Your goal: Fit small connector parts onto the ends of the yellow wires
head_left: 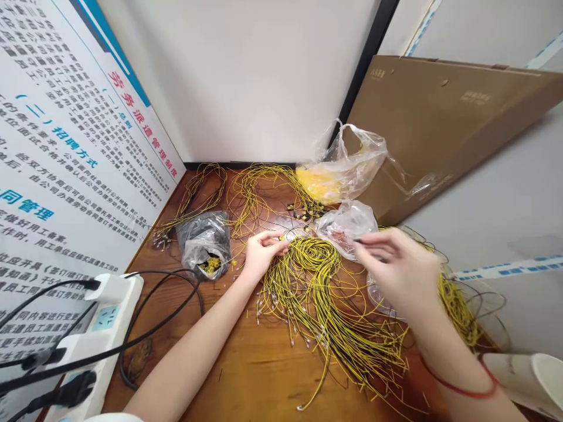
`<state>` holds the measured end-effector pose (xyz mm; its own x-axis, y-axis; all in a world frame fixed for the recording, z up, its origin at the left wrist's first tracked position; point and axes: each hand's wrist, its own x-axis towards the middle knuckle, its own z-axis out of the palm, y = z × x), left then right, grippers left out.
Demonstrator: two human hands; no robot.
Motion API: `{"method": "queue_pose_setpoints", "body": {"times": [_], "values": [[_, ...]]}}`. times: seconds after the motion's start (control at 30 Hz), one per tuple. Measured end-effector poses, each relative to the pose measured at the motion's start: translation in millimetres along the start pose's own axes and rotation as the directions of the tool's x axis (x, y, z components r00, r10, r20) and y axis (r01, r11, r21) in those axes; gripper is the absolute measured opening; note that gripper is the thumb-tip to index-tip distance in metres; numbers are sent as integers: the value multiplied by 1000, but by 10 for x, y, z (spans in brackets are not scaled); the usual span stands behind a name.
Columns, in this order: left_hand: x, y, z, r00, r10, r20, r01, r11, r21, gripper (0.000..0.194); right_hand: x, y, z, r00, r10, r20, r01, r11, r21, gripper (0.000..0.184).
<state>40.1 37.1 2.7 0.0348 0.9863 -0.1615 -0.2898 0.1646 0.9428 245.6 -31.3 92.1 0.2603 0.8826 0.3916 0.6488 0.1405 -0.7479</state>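
My left hand (263,253) is closed in a pinch on a small yellow part (282,238), at the upper left of a big coil of thin yellow and black wires (314,255). The wires fan out toward me, and several have small pale ends. My right hand (400,266) is raised right of the coil, thumb and fingertips together. A small dark tip shows at its fingers, too small to name. Just beyond that hand lies a clear plastic bag (347,225) with tiny reddish parts. Small black-and-yellow pieces (303,211) lie behind the coil.
A dark bag (204,243) of yellow pieces stands left, with more wire bundles (253,190) behind. A clear bag with yellow contents (323,181) leans near a brown cardboard panel (431,129). A power strip (116,328) with black cables is at left, a white cylinder (523,375) at lower right.
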Motion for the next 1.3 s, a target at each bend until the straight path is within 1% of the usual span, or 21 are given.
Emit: {"method": "queue_pose_setpoints", "body": {"times": [0.03,0.07,0.13,0.17,0.23,0.3,0.43,0.63,0.8,0.93,1.1,1.3], "values": [[1,-2,-1,1000,2,0,-2,1000,3,43,35,-27,169,996,-28,86,20,995,96,21],[3,-5,-3,1000,6,0,-6,1000,4,43,65,-33,344,981,-75,178,45,985,167,22],[7,-12,-5,1000,15,4,-15,1000,2,43,106,4,678,945,-146,292,67,962,264,15],[8,-16,-6,1000,19,6,-19,1000,-2,43,116,38,822,931,-150,334,49,955,291,14],[8,-22,-4,1000,24,8,-24,1000,-13,42,115,118,1039,919,-136,370,-1,937,348,13],[3,-29,2,1000,31,2,-31,999,-21,41,98,193,1158,916,-107,387,-57,920,388,12],[-6,-51,19,998,54,-23,-55,998,-41,38,68,278,1206,925,-50,376,-126,894,429,15],[5,-83,26,996,54,-72,-56,998,-27,34,54,252,1230,947,-58,317,-98,886,454,13],[0,-72,35,996,26,-81,-27,999,-16,28,73,271,1247,930,-38,364,-149,869,472,13],[-14,-56,43,997,12,-70,-13,1000,-9,27,105,317,1231,926,-40,376,-152,870,468,14],[-26,-67,47,997,57,-60,-57,998,3,22,91,324,1257,937,-16,348,-166,857,487,15],[-27,-111,49,991,106,-88,-103,994,33,8,50,308,1300,936,23,350,-211,835,508,13]]}}
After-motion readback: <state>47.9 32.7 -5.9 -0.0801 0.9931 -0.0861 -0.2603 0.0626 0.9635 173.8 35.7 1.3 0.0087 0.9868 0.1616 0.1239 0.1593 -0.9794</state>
